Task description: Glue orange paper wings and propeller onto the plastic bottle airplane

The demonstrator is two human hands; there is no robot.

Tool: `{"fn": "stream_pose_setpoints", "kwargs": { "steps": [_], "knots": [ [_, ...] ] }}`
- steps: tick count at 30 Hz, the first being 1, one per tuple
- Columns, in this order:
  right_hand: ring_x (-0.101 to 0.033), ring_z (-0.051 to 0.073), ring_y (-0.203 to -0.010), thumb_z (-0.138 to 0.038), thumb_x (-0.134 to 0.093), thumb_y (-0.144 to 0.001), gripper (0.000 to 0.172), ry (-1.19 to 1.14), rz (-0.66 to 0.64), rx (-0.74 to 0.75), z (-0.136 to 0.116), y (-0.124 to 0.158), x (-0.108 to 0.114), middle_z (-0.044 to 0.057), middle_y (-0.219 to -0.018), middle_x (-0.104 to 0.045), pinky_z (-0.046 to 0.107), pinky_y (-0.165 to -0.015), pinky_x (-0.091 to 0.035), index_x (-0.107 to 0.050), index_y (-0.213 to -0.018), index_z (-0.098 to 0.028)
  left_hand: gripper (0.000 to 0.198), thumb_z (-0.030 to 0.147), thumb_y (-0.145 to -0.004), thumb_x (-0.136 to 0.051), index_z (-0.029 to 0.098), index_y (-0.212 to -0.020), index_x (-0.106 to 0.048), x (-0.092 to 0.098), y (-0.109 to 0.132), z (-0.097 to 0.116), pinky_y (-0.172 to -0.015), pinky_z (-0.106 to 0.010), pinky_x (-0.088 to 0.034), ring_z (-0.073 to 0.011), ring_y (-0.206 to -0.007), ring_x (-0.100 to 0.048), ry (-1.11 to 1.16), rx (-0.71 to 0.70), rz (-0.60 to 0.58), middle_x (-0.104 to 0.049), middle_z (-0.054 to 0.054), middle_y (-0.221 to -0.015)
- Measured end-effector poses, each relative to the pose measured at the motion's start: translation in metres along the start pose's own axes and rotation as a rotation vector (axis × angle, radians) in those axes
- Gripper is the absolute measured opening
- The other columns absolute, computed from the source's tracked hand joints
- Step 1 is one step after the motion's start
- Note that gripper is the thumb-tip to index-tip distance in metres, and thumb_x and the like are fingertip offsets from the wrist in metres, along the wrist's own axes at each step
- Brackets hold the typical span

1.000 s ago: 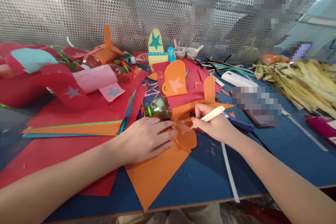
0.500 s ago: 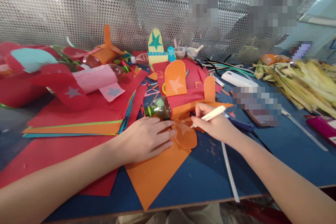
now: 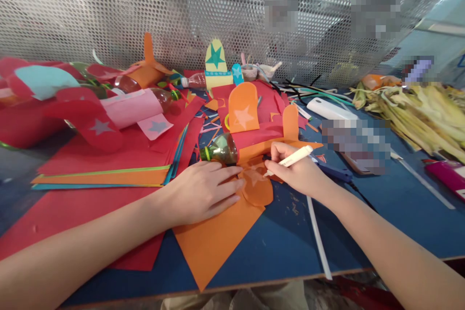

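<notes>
My right hand [image 3: 296,169] pinches a white marker pen [image 3: 292,159], whose tip touches a pale star on an orange paper wing [image 3: 257,191]. That wing belongs to a toy plane made from a green plastic bottle [image 3: 224,149] wrapped in orange paper. A second orange wing [image 3: 242,106] with a pale star stands up on the far side, and an orange tail fin [image 3: 290,123] rises at the right. My left hand [image 3: 203,191] lies flat with fingers stretched, fingertips at the near wing's left edge. Under it is an orange paper sheet [image 3: 221,242].
Stacked coloured paper [image 3: 105,155] and other bottle planes, one with a pink body [image 3: 132,109], lie left. A phone [image 3: 356,147], a blue glue gun [image 3: 334,173], a glue stick [image 3: 318,237] and dried husks [image 3: 417,116] are right. A perforated metal screen [image 3: 145,5] stands behind.
Very little differs. The marker tip stays at the star on the near wing, with my right hand shifted only slightly. My left hand rests in the same place.
</notes>
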State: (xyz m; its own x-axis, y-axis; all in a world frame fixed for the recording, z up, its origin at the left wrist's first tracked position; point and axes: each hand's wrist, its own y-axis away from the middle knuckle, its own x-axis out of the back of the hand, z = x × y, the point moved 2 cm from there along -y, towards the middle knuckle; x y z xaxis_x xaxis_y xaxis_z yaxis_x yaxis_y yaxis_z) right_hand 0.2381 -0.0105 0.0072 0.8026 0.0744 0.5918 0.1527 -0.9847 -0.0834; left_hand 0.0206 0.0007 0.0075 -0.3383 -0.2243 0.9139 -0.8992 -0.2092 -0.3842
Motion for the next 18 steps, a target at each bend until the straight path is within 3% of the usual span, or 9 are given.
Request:
{"fn": "stream_pose_setpoints", "kwargs": {
  "steps": [18],
  "knots": [
    [-0.04, 0.01, -0.052, -0.024, -0.051, -0.075, 0.021, 0.014, 0.0, 0.012, 0.0006, 0.0, 0.0, -0.006, -0.054, -0.041, 0.025, -0.053, -0.03, -0.034, -0.062, -0.022, 0.031, 0.029, -0.097, -0.04, 0.017, -0.11, -0.065, -0.0013, 0.0016, -0.0011, -0.064, -0.033, -0.053, -0.0184, -0.074, -0.063, -0.009, -0.019, -0.005, -0.069, -0.008, -0.117]
  ]
}}
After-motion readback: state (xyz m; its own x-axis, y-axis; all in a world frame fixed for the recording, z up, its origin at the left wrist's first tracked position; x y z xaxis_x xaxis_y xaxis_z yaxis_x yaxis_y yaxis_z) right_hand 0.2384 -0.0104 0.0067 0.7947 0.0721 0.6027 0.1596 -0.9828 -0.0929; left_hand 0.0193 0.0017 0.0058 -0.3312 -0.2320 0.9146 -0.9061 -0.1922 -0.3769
